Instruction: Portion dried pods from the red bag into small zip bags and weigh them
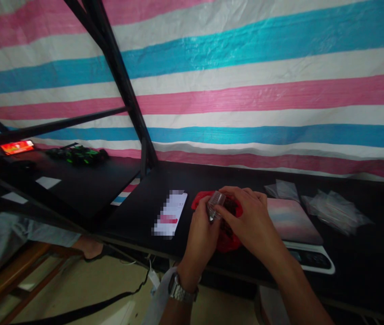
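Observation:
My left hand (202, 224), with a metal-band watch on its wrist, is closed around a small clear plastic packet (216, 199). My right hand (246, 212) comes in from the other side, its thumb and fingers pinching at the same packet. What lies inside the packet is too small to make out. Below both hands is a red plastic bag (228, 244) with dark pieces in it, partly hidden by the fingers. Just right of my right hand, a digital scale (327, 265) carries a shiny pinkish tray (293, 221).
Clear plastic bags (337, 211) lie in a loose pile on the black table (377, 257), right of the scale. A phone (170, 214) or white card, partly blurred, lies left. Dark metal posts (124, 85) rise at left. A seated person's leg (43, 239) shows at lower left.

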`<state>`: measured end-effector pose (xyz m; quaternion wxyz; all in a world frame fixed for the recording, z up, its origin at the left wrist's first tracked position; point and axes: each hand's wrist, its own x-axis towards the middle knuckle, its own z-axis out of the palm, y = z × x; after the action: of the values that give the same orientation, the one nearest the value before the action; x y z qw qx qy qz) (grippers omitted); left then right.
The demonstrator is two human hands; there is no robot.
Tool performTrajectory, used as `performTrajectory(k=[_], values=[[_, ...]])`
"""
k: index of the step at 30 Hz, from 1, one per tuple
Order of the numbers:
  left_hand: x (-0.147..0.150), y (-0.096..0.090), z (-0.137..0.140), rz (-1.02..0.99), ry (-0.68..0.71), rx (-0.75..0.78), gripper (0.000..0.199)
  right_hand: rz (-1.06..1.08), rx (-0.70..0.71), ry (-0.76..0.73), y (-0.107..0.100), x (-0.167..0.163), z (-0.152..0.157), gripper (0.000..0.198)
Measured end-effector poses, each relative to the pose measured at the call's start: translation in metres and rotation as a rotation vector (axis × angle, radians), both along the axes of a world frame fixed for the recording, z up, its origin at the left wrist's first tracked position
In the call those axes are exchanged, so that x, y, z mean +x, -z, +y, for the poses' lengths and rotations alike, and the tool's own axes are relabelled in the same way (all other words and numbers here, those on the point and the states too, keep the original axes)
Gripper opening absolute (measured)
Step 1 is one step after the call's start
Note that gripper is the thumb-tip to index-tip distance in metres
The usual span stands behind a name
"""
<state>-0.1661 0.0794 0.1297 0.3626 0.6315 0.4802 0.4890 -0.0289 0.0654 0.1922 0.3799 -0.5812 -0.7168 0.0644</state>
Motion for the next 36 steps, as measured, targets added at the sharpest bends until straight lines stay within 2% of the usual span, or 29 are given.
performTrajectory(k=[3, 6, 10, 13, 18, 23, 27, 29, 32, 36], values=[[0.000, -0.004, -0.001, -0.077, 0.008, -0.021, 0.031, 0.017, 0.042, 0.031, 0.001, 0.001, 0.001, 0.022], [-0.005, -0.005, 0.001, -0.116, -0.018, -0.022, 0.024, -0.022, 0.029, 0.136, 0.008, 0.005, 0.006, 0.021], [-0.014, -0.003, 0.005, -0.104, -0.118, -0.040, 0.026, -0.202, -0.183, 0.174, 0.027, 0.006, 0.014, 0.011], [-0.018, -0.001, 0.008, -0.129, -0.147, -0.077, 0.026, -0.217, -0.315, 0.134, 0.035, 0.000, 0.018, 0.011], [-0.019, 0.002, 0.011, -0.220, -0.176, -0.135, 0.029, -0.131, -0.398, 0.090, 0.034, -0.008, 0.020, 0.016], [-0.022, 0.003, 0.012, -0.373, -0.171, -0.222, 0.038, -0.024, -0.428, 0.053, 0.031, -0.012, 0.019, 0.018], [-0.023, 0.002, 0.012, -0.462, -0.170, -0.224, 0.043, 0.042, -0.429, 0.052, 0.030, -0.014, 0.019, 0.018], [-0.023, -0.001, 0.011, -0.448, -0.200, -0.201, 0.042, 0.121, -0.452, 0.050, 0.031, -0.009, 0.020, 0.018], [-0.023, -0.004, 0.009, -0.352, -0.244, -0.088, 0.033, 0.284, -0.461, 0.035, 0.030, 0.004, 0.022, 0.020], [-0.018, -0.003, 0.004, -0.188, -0.148, 0.043, 0.029, 0.483, -0.319, 0.057, 0.019, 0.017, 0.020, 0.025]])
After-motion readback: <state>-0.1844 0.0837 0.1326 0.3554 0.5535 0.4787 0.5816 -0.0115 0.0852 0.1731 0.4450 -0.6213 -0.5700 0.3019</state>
